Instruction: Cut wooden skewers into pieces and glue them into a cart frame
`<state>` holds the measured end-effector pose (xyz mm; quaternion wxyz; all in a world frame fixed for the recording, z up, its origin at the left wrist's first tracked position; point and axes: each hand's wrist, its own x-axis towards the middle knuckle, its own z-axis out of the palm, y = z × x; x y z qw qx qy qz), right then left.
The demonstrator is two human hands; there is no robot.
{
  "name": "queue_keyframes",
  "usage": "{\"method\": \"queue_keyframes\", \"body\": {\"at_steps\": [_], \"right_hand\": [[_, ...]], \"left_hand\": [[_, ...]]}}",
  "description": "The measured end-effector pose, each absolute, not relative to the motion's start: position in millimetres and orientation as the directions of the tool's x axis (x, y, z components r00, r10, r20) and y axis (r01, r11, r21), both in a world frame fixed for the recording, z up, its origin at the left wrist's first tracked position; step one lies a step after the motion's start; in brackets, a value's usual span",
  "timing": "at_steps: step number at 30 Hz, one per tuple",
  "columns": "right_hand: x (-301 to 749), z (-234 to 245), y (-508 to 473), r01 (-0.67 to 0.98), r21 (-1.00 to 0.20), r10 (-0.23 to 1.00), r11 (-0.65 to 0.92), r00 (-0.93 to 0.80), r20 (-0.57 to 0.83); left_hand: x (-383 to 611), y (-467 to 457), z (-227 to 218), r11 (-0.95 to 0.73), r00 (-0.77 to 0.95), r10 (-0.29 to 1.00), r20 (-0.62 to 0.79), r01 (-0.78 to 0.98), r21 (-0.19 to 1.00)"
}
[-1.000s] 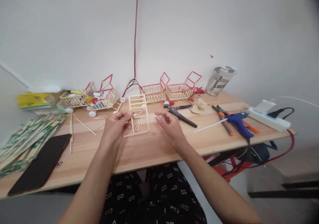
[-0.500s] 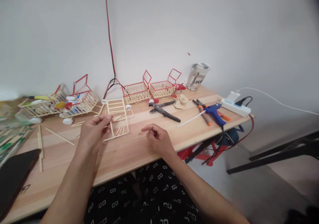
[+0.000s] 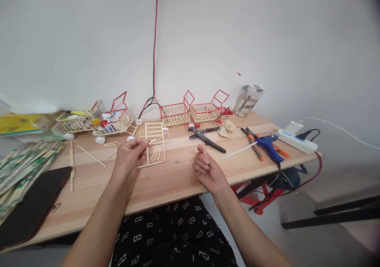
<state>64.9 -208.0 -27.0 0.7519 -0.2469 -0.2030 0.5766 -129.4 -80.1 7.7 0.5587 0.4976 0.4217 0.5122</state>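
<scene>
My left hand point(image 3: 130, 155) is over the left side of a flat ladder-like frame of thin wooden sticks point(image 3: 163, 146). Its thumb and fingertips are pinched together; whatever may be between them is hidden. The frame's rungs show at its far end, and several short loose sticks point(image 3: 154, 154) show inside its outline. To the right, my right hand point(image 3: 209, 170) is held above the front of the table with its fingers curled in and nothing visible in them. Black cutting pliers point(image 3: 208, 139) lie beyond it, apart from the fingers.
Two small stick baskets with red rims point(image 3: 175, 114) stand against the wall. Stick carts with white wheels point(image 3: 114, 122) hold coloured pieces at left. A blue glue gun point(image 3: 268, 146), orange-handled pliers point(image 3: 255, 146) and a power strip point(image 3: 298, 140) are at right. A dark phone-like slab point(image 3: 38, 203) lies front left.
The view has swung left, so the table appears further right. My right hand has turned upward, its index finger curling in from pointing left. The left hand stays pinched by the stick frame.
</scene>
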Motion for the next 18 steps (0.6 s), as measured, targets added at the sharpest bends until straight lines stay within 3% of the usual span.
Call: {"method": "queue_keyframes", "body": {"at_steps": [12,15,18], "right_hand": [[68.3,-28.1,-206.6,-0.778,-0.584,0.958,0.233,0.286,0.000],[65.2,-28.3,-208.6,-0.734,-0.648,0.963,0.204,0.269,-0.001],[71.7,-23.2,-220.0,-0.571,-0.784,0.929,0.243,0.369,0.020]], "left_hand": [[-129.9,-80.5,6.2,-0.026,0.140,0.989,0.048,-0.157,0.987],[-131.1,-78.6,5.4,-0.032,0.140,0.989,0.054,-0.154,0.988],[-132.2,-77.1,4.5,-0.032,0.127,0.991,0.053,-0.157,0.987]]}}
